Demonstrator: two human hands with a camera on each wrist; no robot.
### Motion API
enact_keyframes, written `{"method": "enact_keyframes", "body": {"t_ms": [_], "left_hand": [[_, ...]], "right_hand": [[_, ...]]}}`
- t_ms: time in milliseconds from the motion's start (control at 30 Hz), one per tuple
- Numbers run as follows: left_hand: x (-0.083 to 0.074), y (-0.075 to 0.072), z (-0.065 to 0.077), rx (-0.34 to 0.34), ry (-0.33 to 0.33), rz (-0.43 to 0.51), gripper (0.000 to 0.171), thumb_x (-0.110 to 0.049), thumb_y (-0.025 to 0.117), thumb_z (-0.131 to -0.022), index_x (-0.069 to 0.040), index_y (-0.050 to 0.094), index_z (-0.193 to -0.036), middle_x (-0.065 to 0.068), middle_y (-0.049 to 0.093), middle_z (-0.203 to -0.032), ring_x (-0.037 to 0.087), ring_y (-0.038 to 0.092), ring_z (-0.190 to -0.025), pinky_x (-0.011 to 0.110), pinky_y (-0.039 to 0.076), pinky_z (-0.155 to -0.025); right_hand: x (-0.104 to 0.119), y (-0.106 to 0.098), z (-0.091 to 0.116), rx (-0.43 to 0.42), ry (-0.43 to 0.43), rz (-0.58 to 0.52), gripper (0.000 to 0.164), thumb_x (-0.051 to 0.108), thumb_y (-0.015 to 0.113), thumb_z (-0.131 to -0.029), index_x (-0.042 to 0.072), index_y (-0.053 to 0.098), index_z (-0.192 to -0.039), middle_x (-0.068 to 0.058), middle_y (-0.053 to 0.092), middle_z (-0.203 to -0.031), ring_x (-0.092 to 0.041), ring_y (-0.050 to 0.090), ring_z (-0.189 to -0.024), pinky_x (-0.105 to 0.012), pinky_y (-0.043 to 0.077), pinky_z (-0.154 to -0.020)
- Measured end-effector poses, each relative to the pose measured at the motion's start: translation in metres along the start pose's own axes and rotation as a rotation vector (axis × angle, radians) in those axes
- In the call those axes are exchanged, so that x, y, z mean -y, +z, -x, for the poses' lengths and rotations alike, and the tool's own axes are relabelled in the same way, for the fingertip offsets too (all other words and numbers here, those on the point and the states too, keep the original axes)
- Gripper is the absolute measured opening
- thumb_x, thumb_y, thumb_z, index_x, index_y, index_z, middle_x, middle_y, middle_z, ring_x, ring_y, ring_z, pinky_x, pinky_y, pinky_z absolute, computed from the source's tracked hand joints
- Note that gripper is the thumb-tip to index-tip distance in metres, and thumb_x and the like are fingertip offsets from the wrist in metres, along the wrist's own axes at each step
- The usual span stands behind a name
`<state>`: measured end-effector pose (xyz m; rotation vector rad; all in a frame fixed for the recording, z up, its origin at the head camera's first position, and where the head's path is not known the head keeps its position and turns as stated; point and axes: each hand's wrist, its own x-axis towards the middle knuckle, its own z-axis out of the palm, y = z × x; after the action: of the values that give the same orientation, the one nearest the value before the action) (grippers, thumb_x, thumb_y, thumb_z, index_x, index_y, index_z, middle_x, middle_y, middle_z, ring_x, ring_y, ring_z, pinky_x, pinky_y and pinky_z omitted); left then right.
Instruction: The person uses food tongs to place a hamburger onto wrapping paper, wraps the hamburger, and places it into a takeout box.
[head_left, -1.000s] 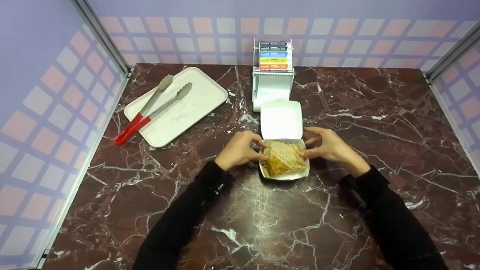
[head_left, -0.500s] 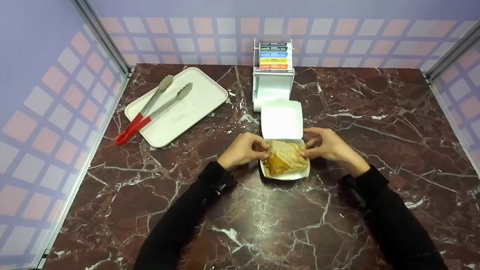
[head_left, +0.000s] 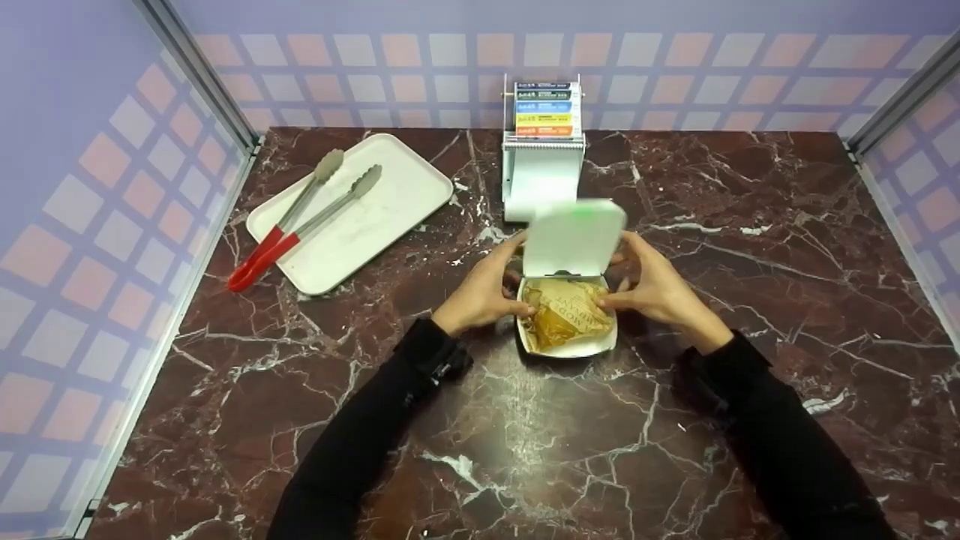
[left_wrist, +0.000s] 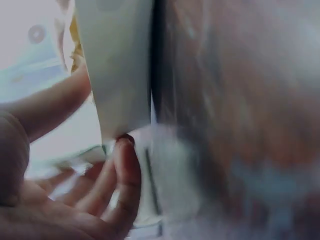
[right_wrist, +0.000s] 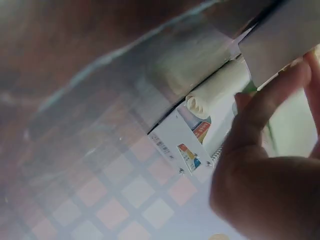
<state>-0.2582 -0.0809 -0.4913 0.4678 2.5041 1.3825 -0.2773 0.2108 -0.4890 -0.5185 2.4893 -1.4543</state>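
A white clamshell burger box (head_left: 574, 349) sits near the middle of the table, its lid (head_left: 574, 240) tilted partway up at the back. Inside lies a burger in printed yellow-brown paper (head_left: 568, 315). My left hand (head_left: 484, 296) grips the box's left side, thumb at the wrapped burger's edge and fingers reaching back beside the lid. In the left wrist view a fingertip (left_wrist: 127, 155) touches the box's lower corner. On the other side my right hand (head_left: 656, 285) has its thumb against the wrapper. Its remaining fingers go behind the lid, partly hidden by it.
Directly behind the box stands a white holder (head_left: 541, 176) with a paper roll and several coloured marker-like sticks. At the left, red-handled tongs (head_left: 274, 247) lie across a white tray (head_left: 394, 214). Tiled-pattern panels (head_left: 405, 56) wall in the marble-look table (head_left: 720, 262).
The lid has swung up from lying back to a steeper tilt. Fingers of both hands have moved back beside and behind it, while the thumbs stay near the burger.
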Motion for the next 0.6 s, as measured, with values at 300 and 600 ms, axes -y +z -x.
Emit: {"method": "enact_keyframes", "body": {"t_ms": [300,600], "left_hand": [[-0.013,0.012,0.022,-0.115,0.307,-0.419,0.069,0.006,0.074,-0.085,-0.016,0.055,-0.148,0.014,0.055,-0.149,0.031,0.070,-0.108,0.037,0.060,-0.097],[-0.023,-0.011,0.038,0.220,0.177,-0.356,0.111,-0.030,0.091,-0.078,-0.025,0.024,-0.166,0.011,0.009,-0.174,0.043,0.026,-0.155,0.061,0.032,-0.121]], "right_hand": [[0.000,0.010,0.015,-0.087,-0.219,0.248,0.065,-0.006,0.084,-0.077,0.006,0.065,-0.137,-0.014,0.069,-0.109,-0.029,0.072,-0.089,-0.042,0.065,-0.075],[0.005,0.005,0.022,-0.027,-0.218,0.319,0.074,-0.004,0.085,-0.076,0.009,0.060,-0.145,-0.012,0.066,-0.113,-0.025,0.073,-0.084,-0.033,0.065,-0.071]]}}
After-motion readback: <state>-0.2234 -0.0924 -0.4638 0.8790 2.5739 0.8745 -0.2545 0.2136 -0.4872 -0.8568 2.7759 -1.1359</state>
